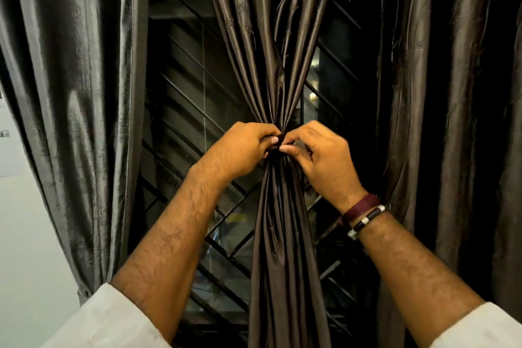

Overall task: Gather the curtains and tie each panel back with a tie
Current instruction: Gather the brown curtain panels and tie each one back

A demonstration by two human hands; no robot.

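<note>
Tying the middle panel (278, 70)
Left hand (243, 147) and right hand (319, 155) pinch the tie (278, 142) (knot unfinished, likely); next, pull snug.

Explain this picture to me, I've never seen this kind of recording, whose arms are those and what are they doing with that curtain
There is no machine here. A person wears a camera on their head, so you look down along their own arms. The left hand and right hand meet at the waist of the middle curtain panel, which is bunched together. Their fingers pinch a dark tie wrapped around it. Looser panels hang at the left and right. A dark window grille shows behind, and bracelets circle the right wrist.
</note>
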